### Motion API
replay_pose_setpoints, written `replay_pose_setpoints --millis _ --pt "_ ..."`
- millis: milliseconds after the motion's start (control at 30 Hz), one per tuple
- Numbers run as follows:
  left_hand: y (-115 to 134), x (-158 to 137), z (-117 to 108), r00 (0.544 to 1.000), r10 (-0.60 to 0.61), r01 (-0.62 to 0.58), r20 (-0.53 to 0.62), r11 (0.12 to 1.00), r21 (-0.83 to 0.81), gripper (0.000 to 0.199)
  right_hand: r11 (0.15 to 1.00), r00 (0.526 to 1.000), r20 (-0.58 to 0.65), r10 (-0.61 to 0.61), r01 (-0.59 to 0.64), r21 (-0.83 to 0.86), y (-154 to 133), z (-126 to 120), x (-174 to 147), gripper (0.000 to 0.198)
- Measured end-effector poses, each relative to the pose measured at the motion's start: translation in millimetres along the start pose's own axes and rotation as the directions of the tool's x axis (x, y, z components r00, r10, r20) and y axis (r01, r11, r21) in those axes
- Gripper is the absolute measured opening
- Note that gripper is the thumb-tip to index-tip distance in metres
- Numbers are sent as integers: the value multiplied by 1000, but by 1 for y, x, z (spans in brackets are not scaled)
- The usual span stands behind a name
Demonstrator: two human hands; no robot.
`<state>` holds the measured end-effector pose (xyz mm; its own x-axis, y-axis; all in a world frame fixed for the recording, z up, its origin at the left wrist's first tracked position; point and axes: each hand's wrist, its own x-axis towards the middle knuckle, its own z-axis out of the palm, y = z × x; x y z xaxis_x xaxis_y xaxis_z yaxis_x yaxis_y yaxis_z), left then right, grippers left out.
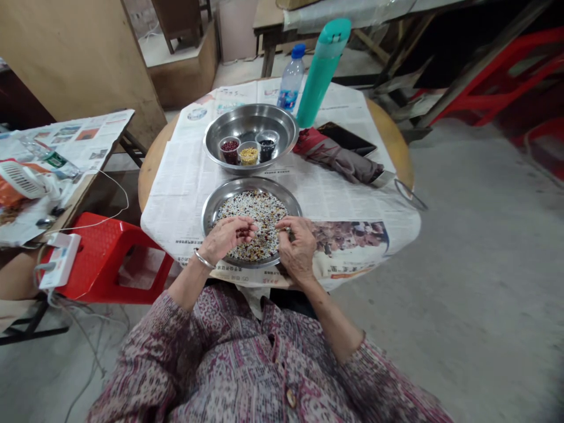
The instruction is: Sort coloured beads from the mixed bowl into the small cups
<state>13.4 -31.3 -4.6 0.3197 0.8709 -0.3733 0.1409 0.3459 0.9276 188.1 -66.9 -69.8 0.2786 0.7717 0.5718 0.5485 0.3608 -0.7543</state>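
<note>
Left bottle (61, 161): green label, too blurred to read.
Left hand (233, 232): over the pan (210, 207), grip curled; whether it holds anything cannot be told.
Cups (230, 154): in the far bowl (220, 130); red, yellow, black beans (249, 154), apparently sorted already.
Mix (265, 212): in the pan, colours among white; much seems left.
Right hand (298, 244): above it, fingertips near thumb; pinch unclear.
Newspaper (352, 194): Chinese print, mostly illegible.
</note>
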Motion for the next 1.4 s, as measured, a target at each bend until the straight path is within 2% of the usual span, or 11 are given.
replay_pose_setpoints --millis 67,133,200,300,400,533,900,1200,1400 --pt "0 -1 3 998 65 -62 -14 990 128 23 1000 1000 -2 -1 1 -5 0 0 0 22" --pt "-1 -1 6 986 166 -152 -15 933 326 20 1000 1000 -7 -6 6 -11 -1 0 0 22" --pt "-3 0 11 967 254 -216 0 823 526 15 1000 1000 -12 -10 10 -15 -1 1 0 21" --pt "-6 1 19 949 313 -229 27 628 744 13 1000 1000 -14 -2 2 -10 -1 1 0 21" --pt "-9 2 26 937 342 -236 67 482 844 18 1000 1000 -7 8 -8 -1 -1 1 0 21" --pt "-9 2 31 931 344 -261 123 389 883 20 1000 1000 -9 3 -3 10 -1 1 0 21" --pt "-1 -4 36 950 284 -215 131 289 933 21 1000 1000 -18 -11 12 9 -1 1 0 22" --pt "-6 -1 36 943 306 -231 132 313 921 18 1000 1000 -21 -22 22 2 -1 1 0 22" --pt "-11 3 34 933 341 -244 112 376 894 13 1000 1000 -14 -15 15 3 0 1 0 22"
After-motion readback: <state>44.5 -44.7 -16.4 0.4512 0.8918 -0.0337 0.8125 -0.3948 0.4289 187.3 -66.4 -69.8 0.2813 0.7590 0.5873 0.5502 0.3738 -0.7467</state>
